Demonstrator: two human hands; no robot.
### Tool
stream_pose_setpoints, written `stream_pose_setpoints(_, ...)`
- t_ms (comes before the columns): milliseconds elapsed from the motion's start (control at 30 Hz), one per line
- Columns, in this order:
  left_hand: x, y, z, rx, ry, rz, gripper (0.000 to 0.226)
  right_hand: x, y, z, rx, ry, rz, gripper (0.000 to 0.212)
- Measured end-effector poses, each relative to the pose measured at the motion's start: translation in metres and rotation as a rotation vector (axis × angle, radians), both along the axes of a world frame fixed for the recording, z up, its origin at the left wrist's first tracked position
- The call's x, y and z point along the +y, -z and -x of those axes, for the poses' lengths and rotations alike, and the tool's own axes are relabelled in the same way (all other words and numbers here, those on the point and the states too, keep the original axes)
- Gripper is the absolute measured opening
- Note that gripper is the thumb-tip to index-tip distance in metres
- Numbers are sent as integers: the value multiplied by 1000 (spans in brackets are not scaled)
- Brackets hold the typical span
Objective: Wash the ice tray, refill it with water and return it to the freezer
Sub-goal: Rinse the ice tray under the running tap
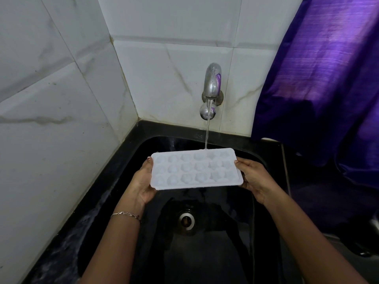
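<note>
A white ice tray [195, 169] with several shaped moulds is held level over the black sink [155, 140]. My left hand [143, 181] grips its left short edge and my right hand [253, 177] grips its right short edge. Water runs from the steel tap [212, 83] on the back wall, and the thin stream [207, 128] lands at the tray's far edge, right of its middle. The moulds look pale and wet; I cannot tell how much water they hold.
White marble-look tiles cover the left and back walls. A purple curtain [320, 74] hangs at the right, over the dark counter. The sink drain [186, 221] lies below the tray. A black counter rim [67, 222] runs along the left.
</note>
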State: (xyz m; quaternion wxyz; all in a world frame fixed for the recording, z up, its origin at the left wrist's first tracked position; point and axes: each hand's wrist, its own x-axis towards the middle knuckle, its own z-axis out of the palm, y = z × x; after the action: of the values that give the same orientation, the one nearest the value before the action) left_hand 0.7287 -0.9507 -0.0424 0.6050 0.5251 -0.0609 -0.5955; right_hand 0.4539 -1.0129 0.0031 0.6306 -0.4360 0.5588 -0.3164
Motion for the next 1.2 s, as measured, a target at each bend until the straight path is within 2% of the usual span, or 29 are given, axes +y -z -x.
stream_pose_setpoints(1200, -31, -11, 44, 26, 116, 77, 39, 2, -12, 44, -36, 141, 32, 15)
